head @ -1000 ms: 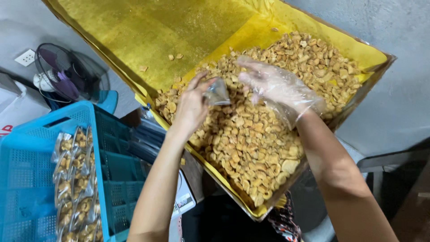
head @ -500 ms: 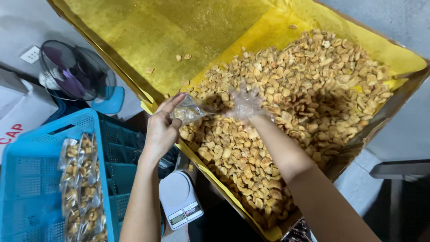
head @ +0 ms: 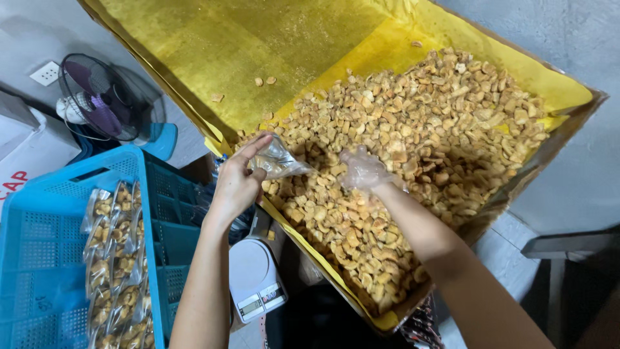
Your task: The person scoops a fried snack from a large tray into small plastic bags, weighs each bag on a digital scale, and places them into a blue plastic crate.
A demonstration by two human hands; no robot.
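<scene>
A big cardboard box lined with yellow plastic [head: 213, 58] holds a heap of small golden-brown snack pieces [head: 426, 142]. My left hand [head: 236, 184] pinches a small clear plastic bag [head: 278, 161] by its mouth, just over the near-left edge of the heap. My right hand [head: 363, 169], covered by a thin clear plastic glove, rests fingers-down in the snack pieces right next to the bag's mouth. Whether it has pieces in its grasp I cannot make out.
A blue plastic crate [head: 45, 258] at the lower left holds several filled clear bags [head: 110, 258] stacked in a row. A small white digital scale [head: 255, 278] sits below the box. A floor fan [head: 106, 100] and a white carton [head: 22, 148] stand at the left.
Both hands have shifted toward the near-left part of the heap. The gloved right hand came down from above the pieces onto them, beside the bag held by the left hand.
</scene>
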